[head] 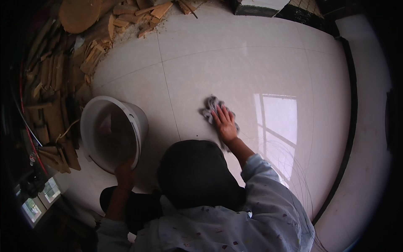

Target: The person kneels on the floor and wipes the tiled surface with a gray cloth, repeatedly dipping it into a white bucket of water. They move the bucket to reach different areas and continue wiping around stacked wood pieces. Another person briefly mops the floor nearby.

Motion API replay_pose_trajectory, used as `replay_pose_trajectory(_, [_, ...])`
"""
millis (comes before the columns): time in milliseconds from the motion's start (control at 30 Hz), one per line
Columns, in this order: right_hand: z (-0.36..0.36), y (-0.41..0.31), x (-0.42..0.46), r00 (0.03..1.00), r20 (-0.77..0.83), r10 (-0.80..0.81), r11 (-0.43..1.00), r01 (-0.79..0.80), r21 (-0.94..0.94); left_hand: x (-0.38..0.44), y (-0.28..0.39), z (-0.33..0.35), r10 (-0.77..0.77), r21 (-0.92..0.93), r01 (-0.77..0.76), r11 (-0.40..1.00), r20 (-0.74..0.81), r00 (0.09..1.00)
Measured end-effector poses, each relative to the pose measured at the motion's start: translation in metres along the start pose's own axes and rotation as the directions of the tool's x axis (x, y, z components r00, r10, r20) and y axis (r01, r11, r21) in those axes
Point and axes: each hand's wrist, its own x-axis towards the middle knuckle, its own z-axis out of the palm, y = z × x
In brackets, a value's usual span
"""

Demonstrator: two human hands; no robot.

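Observation:
My right hand (226,125) lies over a crumpled grey cloth (211,108), pressing it against the glossy pale floor tiles (195,75). Its fingers stretch forward, and folds of cloth stick out around them. To the left, my left hand (124,172) grips the near rim of a white plastic bucket (136,121). Most of those fingers are in shadow or hidden at the rim. Inside the bucket it is dark, with a pinkish patch that I cannot identify. My knees in dark trousers (196,173) are bent between the two hands.
Split firewood (58,72) is stacked along the left, with a round log end (80,14) and loose pieces (144,15) spilling onto the floor at the top. A black skirting strip (351,94) runs along the right wall (373,104). Window light reflects off the tiles.

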Motion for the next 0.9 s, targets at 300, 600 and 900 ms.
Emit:
replay_pose_trajectory(300, [-0.012, 0.012, 0.079, 0.992, 0.026, -0.127, 0.989, 0.129, -0.067, 0.002, -0.001, 0.003, 0.067, -0.013, -0.067, 0.998, -0.054, 0.996])
replay_pose_trajectory(600, [-0.032, 0.044, -0.132, 0.972, 0.215, 0.096, 0.99, -0.071, -0.122, 0.011, 0.015, -0.004, 0.031, -0.199, -0.052, 0.979, -0.108, 0.994])
replay_pose_trajectory(900, [-0.003, -0.011, 0.092, 0.998, -0.07, 0.006, 0.991, -0.015, -0.13, 0.014, 0.011, -0.004, -0.118, -0.366, 0.077, 0.927, -0.09, 0.989])
